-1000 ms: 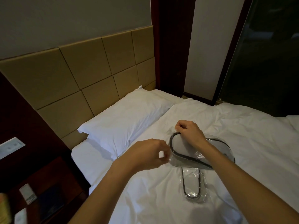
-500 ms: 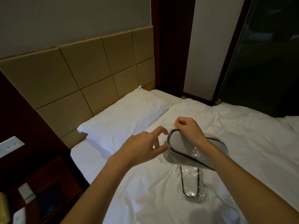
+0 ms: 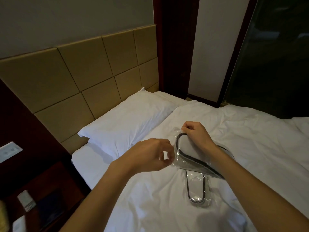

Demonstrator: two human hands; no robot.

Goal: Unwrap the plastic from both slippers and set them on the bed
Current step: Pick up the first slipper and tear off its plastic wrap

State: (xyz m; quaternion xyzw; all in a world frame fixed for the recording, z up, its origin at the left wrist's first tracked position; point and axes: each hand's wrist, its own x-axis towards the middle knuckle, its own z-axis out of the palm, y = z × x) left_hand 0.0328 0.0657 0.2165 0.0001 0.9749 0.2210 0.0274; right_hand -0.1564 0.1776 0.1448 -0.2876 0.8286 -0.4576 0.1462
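Observation:
A white slipper with dark trim (image 3: 185, 148), still inside clear plastic wrap (image 3: 176, 155), is held tilted above the white bed (image 3: 250, 139). My right hand (image 3: 194, 131) pinches the plastic at the slipper's top end. My left hand (image 3: 150, 155) pinches the plastic at the slipper's left edge with thumb and forefinger. A second slipper (image 3: 196, 188), also in plastic, lies flat on the duvet just below the first, partly hidden under it.
A white pillow (image 3: 127, 118) lies to the left against the tan padded headboard (image 3: 83, 77). A dark wooden nightstand (image 3: 33, 198) with small packets stands at lower left. A dark glass panel (image 3: 275, 56) rises beyond the bed.
My left hand spread its fingers half a second ago and has now closed again, pinching the plastic at the slipper's left edge. The right hand lifted the slipper's top end slightly.

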